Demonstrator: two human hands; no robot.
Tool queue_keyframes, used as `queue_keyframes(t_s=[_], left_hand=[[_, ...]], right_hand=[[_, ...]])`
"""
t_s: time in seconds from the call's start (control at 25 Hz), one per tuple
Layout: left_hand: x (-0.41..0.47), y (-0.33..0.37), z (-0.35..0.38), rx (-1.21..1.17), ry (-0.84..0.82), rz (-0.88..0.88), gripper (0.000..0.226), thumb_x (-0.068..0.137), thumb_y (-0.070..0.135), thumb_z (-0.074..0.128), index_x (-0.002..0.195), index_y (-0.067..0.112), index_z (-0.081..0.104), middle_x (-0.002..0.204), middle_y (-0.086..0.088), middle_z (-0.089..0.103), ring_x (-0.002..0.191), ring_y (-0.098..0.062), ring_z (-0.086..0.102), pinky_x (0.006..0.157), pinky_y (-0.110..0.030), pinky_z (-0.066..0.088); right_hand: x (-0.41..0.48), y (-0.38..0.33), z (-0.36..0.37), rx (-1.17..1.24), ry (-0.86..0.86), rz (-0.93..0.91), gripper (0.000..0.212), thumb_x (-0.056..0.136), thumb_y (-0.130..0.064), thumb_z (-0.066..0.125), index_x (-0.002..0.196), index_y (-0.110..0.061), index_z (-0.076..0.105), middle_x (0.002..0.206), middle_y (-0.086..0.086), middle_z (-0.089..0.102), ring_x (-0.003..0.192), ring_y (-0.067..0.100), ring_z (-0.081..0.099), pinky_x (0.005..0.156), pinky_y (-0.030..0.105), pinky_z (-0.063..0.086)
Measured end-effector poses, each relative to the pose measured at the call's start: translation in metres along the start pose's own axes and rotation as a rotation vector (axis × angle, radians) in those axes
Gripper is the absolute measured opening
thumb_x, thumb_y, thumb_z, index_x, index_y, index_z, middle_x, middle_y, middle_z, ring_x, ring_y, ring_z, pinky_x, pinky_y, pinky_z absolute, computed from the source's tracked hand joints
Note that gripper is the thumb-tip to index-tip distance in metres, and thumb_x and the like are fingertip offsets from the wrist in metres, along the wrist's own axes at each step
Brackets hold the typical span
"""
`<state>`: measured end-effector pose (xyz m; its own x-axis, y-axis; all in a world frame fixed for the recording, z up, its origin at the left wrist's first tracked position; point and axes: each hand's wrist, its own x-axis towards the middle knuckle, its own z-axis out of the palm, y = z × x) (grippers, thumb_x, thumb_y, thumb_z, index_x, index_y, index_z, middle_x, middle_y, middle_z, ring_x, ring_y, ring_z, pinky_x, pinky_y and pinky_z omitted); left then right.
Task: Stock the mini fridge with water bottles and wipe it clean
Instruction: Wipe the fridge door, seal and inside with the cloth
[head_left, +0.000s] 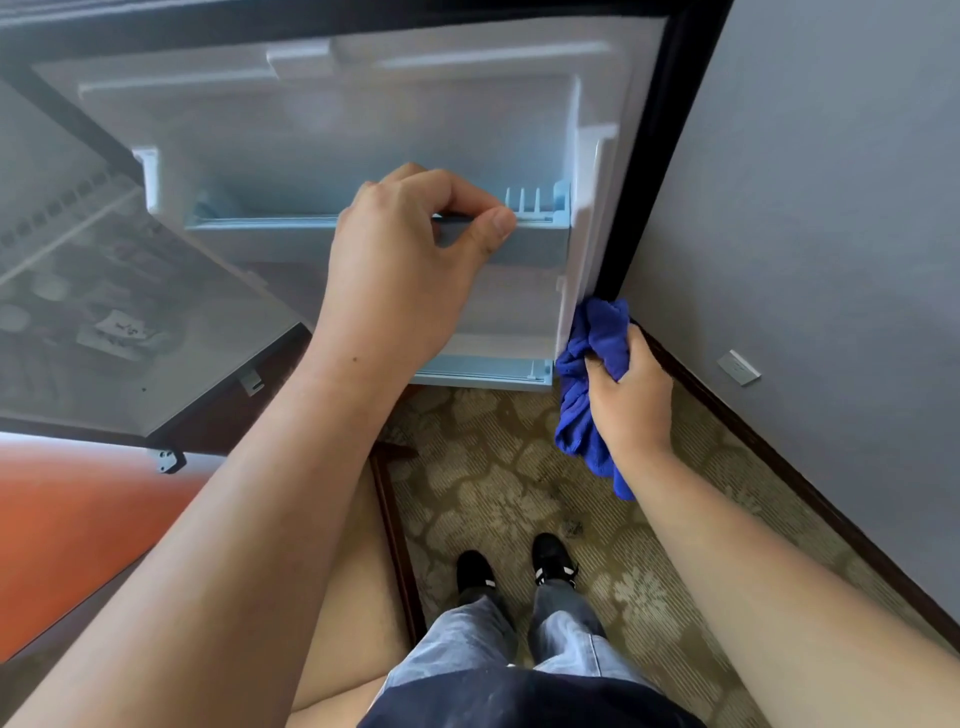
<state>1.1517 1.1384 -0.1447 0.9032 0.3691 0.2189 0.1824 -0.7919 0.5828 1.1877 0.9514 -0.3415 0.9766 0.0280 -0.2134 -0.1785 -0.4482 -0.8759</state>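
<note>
Head view. The mini fridge door (363, 130) stands open toward the camera, its white inner liner facing the person. 2 pale blue door shelves are fitted: the upper door shelf (374, 228) and the lower door shelf (483, 371). Neither shelf shows a bottle. No water bottles are visible in this view. The fridge interior (104, 291) lies at left behind a hazy pane, and its contents cannot be made out.

The left hand (410, 260) grips the front rail of the upper door shelf, with the thumb and curled fingers pinched on the rail. The right hand (628, 395) holds a bunched blue cloth (592, 364), which touches the lower right edge of the door liner, near the dark gasket edge (649, 156). A loose tail of the cloth hangs below the hand. A grey wall (805, 208) stands just beside the door, and patterned carpet (493, 493) lies below.

Judged hazards:

1. Shelf unseating. The left hand bears on the rail of a clip-in shelf. Excess pull could lift it off its lugs.
2. Door swing. Wiping pressure at the door's free edge could push the door toward the wall if the left hand loosens.
3. Cloth snag. The hanging tail could catch in the gasket or under the lower shelf.
4. Incomplete task. Stocking appears not yet done on the door, as both shelves are bare.
</note>
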Motion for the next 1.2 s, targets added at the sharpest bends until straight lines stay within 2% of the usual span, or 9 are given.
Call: queue_keyframes(t_s=[0.16, 0.32, 0.52, 0.64, 0.72, 0.84, 0.92, 1.04, 1.2], left_hand=[[-0.005, -0.004, 0.000, 0.006, 0.032, 0.037, 0.011, 0.093, 0.045, 0.069, 0.096, 0.037, 0.076, 0.080, 0.022, 0.056, 0.078, -0.005, 0.052, 0.073, -0.020, 0.037], [0.002, -0.010, -0.019, -0.004, -0.097, 0.066, 0.014, 0.096, 0.036, 0.069, 0.106, 0.036, 0.078, 0.088, 0.018, 0.066, 0.078, -0.001, 0.059, 0.070, -0.006, 0.038], [0.009, -0.014, -0.030, -0.023, -0.193, 0.104, 0.019, 0.095, 0.030, 0.069, 0.110, 0.036, 0.078, 0.078, 0.029, 0.059, 0.075, 0.013, 0.058, 0.071, 0.000, 0.035], [0.017, -0.023, -0.047, 0.056, -0.194, 0.168, 0.018, 0.095, 0.029, 0.069, 0.110, 0.034, 0.078, 0.076, 0.028, 0.053, 0.069, 0.001, 0.054, 0.073, 0.003, 0.030], [0.026, -0.035, -0.061, 0.118, -0.187, 0.190, 0.016, 0.094, 0.029, 0.070, 0.107, 0.032, 0.079, 0.075, 0.029, 0.050, 0.069, -0.003, 0.052, 0.074, 0.001, 0.028], [0.033, -0.051, -0.072, 0.108, -0.248, 0.217, 0.014, 0.095, 0.033, 0.070, 0.103, 0.032, 0.080, 0.071, 0.036, 0.048, 0.068, 0.016, 0.053, 0.075, 0.006, 0.027], [0.033, -0.055, -0.070, 0.052, -0.269, 0.221, 0.013, 0.095, 0.033, 0.070, 0.102, 0.031, 0.080, 0.071, 0.035, 0.050, 0.069, 0.018, 0.053, 0.072, 0.005, 0.030], [0.033, -0.061, -0.065, -0.017, -0.253, 0.219, 0.012, 0.095, 0.031, 0.070, 0.101, 0.030, 0.080, 0.068, 0.032, 0.050, 0.069, 0.021, 0.052, 0.069, 0.004, 0.032], [0.031, -0.067, -0.063, -0.063, -0.226, 0.248, 0.012, 0.094, 0.030, 0.070, 0.101, 0.029, 0.080, 0.067, 0.033, 0.045, 0.070, 0.023, 0.051, 0.069, 0.004, 0.031]], right_hand=[[-0.010, 0.005, 0.005, -0.097, -0.095, 0.177, 0.010, 0.098, -0.037, 0.058, 0.098, -0.026, 0.058, 0.085, -0.009, 0.066, 0.082, 0.013, 0.065, 0.062, 0.027, 0.047], [-0.050, -0.014, -0.005, -0.020, -0.122, 0.254, 0.011, 0.095, -0.041, 0.060, 0.096, -0.030, 0.061, 0.086, -0.011, 0.068, 0.082, 0.009, 0.064, 0.065, 0.025, 0.045], [-0.081, -0.053, 0.009, -0.228, -0.194, -0.084, 0.010, 0.090, -0.034, 0.059, 0.097, -0.030, 0.054, 0.083, -0.009, 0.065, 0.079, 0.017, 0.064, 0.068, 0.038, 0.053], [-0.055, -0.080, 0.033, -0.440, -0.191, -0.312, 0.019, 0.091, -0.021, 0.060, 0.109, -0.027, 0.059, 0.103, -0.002, 0.056, 0.088, 0.032, 0.063, 0.072, 0.044, 0.053], [-0.034, -0.098, 0.050, -0.695, -0.211, -0.416, 0.030, 0.092, -0.015, 0.060, 0.121, -0.022, 0.057, 0.116, 0.005, 0.053, 0.094, 0.040, 0.065, 0.071, 0.045, 0.053], [-0.022, -0.116, 0.074, -1.087, -0.274, -0.483, 0.047, 0.094, -0.007, 0.055, 0.138, -0.021, 0.045, 0.126, 0.009, 0.054, 0.096, 0.040, 0.070, 0.064, 0.044, 0.047], [-0.016, -0.117, 0.082, -1.234, -0.316, -0.444, 0.040, 0.096, -0.008, 0.051, 0.135, -0.019, 0.051, 0.126, 0.009, 0.058, 0.102, 0.038, 0.070, 0.067, 0.043, 0.047], [-0.007, -0.116, 0.088, -1.410, -0.401, -0.296, 0.031, 0.097, -0.009, 0.053, 0.125, -0.016, 0.064, 0.127, 0.007, 0.064, 0.117, 0.033, 0.064, 0.086, 0.041, 0.051], [-0.001, -0.123, 0.107, -1.454, -0.555, -0.137, 0.027, 0.094, -0.013, 0.058, 0.119, -0.016, 0.067, 0.126, 0.006, 0.066, 0.120, 0.030, 0.062, 0.089, 0.040, 0.050]])
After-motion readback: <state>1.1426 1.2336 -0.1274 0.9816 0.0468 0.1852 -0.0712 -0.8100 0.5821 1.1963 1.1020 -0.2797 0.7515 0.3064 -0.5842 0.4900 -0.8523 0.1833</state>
